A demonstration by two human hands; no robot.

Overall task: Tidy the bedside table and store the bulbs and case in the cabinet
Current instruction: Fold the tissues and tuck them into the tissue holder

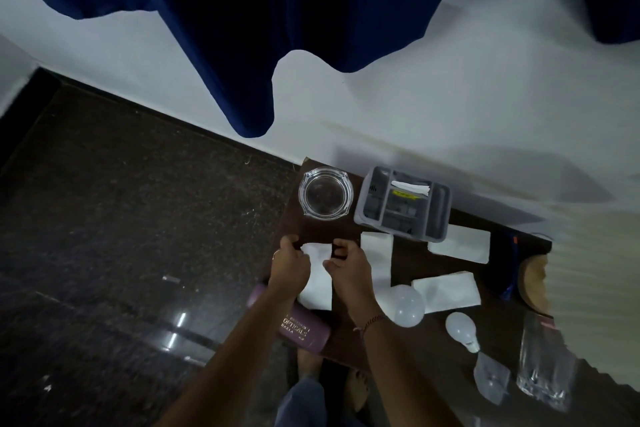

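On the dark wooden bedside table (408, 263) my left hand (290, 262) and my right hand (346, 262) both pinch the far end of a white napkin (317, 282) near the table's left edge. A mauve spectacle case (298, 324) with gold lettering lies below the napkin, partly under my left forearm. Two white bulbs lie to the right: one (408, 305) by my right wrist, the other (462, 329) further right. A third, clear bulb (491, 380) rests at the front edge.
A glass ashtray (325, 192) and a grey compartment organiser (403, 206) stand at the back. Three more white napkins (377, 253) (460, 243) (446, 291) lie spread out. A clear glass (543, 364) and a wooden piece (533, 279) sit right. Blue curtain (242, 45) hangs behind.
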